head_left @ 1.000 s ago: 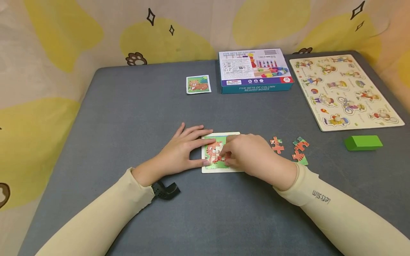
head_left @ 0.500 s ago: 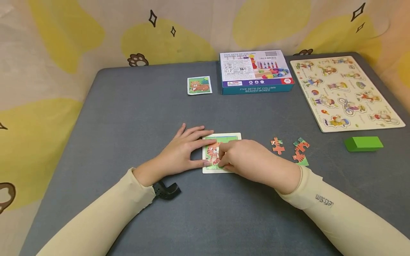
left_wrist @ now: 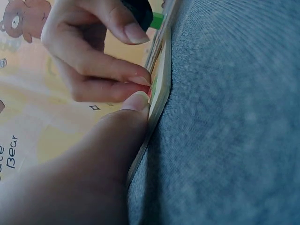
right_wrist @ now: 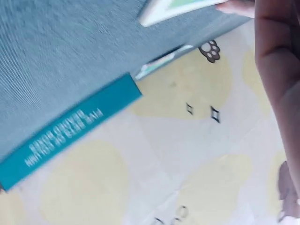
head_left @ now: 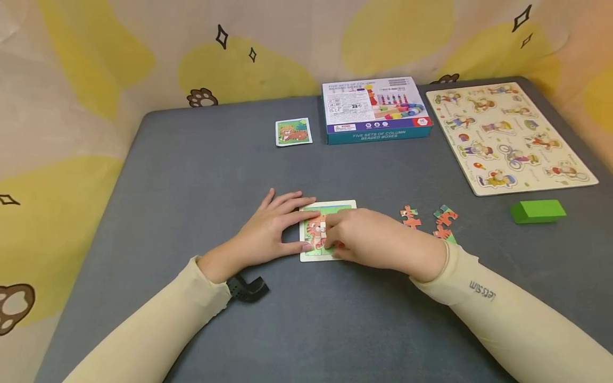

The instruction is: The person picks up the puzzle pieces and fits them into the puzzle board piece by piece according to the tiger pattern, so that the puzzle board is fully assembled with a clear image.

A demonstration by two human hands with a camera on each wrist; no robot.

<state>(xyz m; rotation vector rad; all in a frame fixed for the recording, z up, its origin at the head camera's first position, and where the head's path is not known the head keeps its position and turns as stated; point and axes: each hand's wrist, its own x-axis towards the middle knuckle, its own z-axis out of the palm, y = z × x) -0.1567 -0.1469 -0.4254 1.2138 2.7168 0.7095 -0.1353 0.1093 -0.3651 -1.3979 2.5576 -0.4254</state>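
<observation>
A small puzzle board [head_left: 330, 204] with a pale frame lies in front of me, partly filled with an orange tiger picture on green. My left hand [head_left: 268, 231] rests at its left side, fingers spread, thumb and forefinger lying on the frame. With curled fingers, my right hand [head_left: 369, 236] pinches a reddish puzzle piece [left_wrist: 146, 88] at the board's surface, as the left wrist view shows; most of that piece is hidden. Right of this hand lie loose puzzle pieces: one small cluster [head_left: 410, 222] nearer, another [head_left: 446, 217] farther right, partly near the sleeve.
A tiger picture card [head_left: 293, 133] lies behind the board. Farther back stands a beads box [head_left: 378, 135], with a large wooden figure board [head_left: 512, 127] right of it. A green block [head_left: 538, 211] sits at the right. A patterned cloth [head_left: 268, 58] rises behind the table.
My right hand has shifted slightly left and toward me over the board, its fingers now nearer the tiger's face. The left hand stays in place. The head view has tilted a little.
</observation>
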